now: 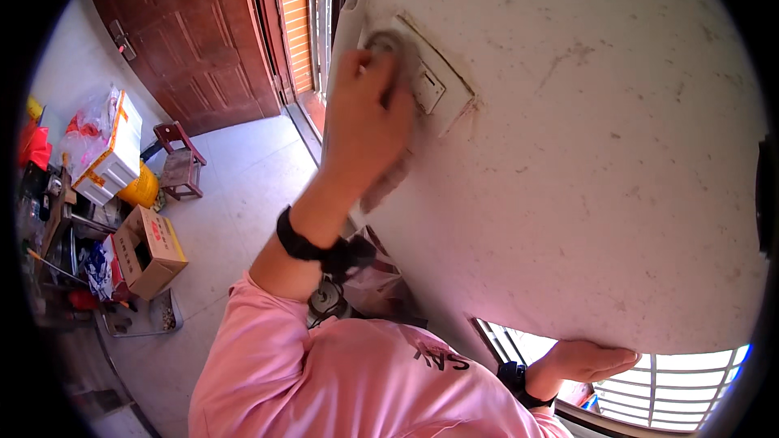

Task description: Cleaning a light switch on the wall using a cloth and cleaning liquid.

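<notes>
My left hand (pixel 369 118) is raised to the wall with its fingers closed round a grey cloth (pixel 388 182). Part of the cloth is pressed over a white switch plate (pixel 431 91), hiding its left side, while a loose end hangs below the palm. Motion blurs the fingers and the cloth. Grimy lines edge the plate on the off-white wall (pixel 584 154). Low on the right, my right hand (pixel 586 361) holds nothing; its fingers are stretched out flat along the wall's edge by the barred window (pixel 682 385). Both wrists wear black bands.
A brown panelled door (pixel 178 32) stands at the far left, beside a doorway. On the tiled floor are a small wooden chair (pixel 182 164) and a cardboard box (pixel 150 251). A white foam box (pixel 114 154) sits among clutter at the left. Bags lie below my left arm.
</notes>
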Tool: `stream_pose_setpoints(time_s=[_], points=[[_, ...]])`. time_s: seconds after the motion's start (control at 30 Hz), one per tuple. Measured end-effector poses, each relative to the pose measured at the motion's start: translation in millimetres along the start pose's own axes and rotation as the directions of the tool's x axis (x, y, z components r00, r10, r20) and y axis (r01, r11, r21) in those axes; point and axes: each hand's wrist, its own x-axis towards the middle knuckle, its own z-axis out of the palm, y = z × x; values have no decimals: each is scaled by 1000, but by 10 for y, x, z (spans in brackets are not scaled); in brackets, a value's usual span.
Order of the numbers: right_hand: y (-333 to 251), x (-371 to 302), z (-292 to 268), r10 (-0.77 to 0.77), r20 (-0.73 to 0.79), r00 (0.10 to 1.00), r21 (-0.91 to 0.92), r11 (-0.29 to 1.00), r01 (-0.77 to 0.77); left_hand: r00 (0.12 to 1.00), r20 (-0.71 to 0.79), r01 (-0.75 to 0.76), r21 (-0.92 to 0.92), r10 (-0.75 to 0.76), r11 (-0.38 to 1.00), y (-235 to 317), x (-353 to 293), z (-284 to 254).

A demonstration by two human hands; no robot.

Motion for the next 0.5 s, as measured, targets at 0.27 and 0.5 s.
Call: stream_pose_setpoints(time_s=[0.27,0.5], points=[[21,80,-38,-219,0,976,-175,961,215,945,262,233,-118,-196,965,-91,-491,-144],[15,33,4,-133,-25,991,-77,988,131,986,-13,164,-9,-164,986,-172,-251,98]])
